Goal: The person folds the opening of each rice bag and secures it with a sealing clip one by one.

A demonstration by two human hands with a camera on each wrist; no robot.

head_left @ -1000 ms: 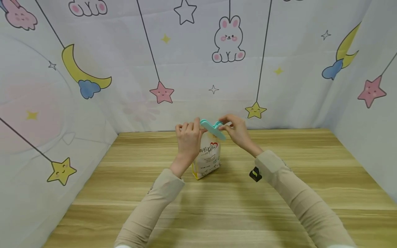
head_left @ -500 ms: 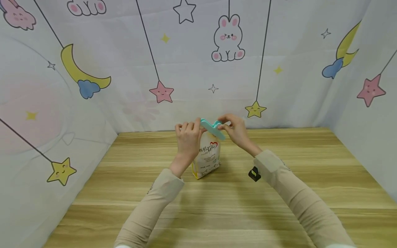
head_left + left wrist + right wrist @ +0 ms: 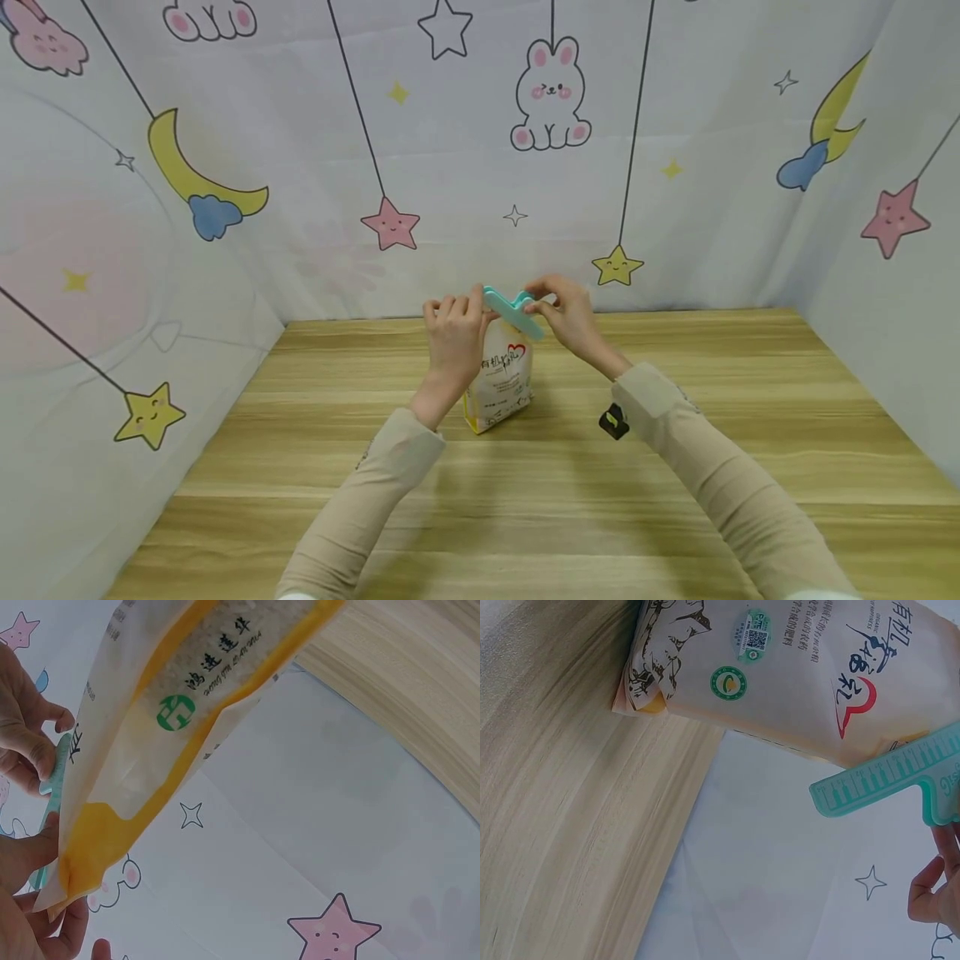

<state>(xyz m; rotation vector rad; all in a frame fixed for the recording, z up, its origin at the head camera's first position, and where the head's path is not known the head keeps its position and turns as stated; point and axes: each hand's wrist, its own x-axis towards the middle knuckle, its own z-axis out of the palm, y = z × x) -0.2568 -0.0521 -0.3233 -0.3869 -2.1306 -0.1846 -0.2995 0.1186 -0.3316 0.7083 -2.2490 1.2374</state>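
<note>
A paper-like bag of rice [image 3: 498, 387] with yellow edges stands upright on the table; pale grains show through its side window in the left wrist view. My left hand [image 3: 454, 340] pinches the bag's top left corner between thumb and fingers. Across the top of the bag lies a turquoise bag clip [image 3: 513, 312], slanting down to the right. My right hand [image 3: 567, 312] pinches the clip's handles between thumb and fingers. In the right wrist view the clip's long bar [image 3: 877, 778] lies along the bag's top [image 3: 780, 682]. Whether its bars press together is hidden.
A small black item with a yellow-green mark [image 3: 614, 422] lies on the wooden table [image 3: 360, 375] by the right sleeve. White cloth walls [image 3: 465, 167] printed with stars, moons and rabbits stand behind and at both sides.
</note>
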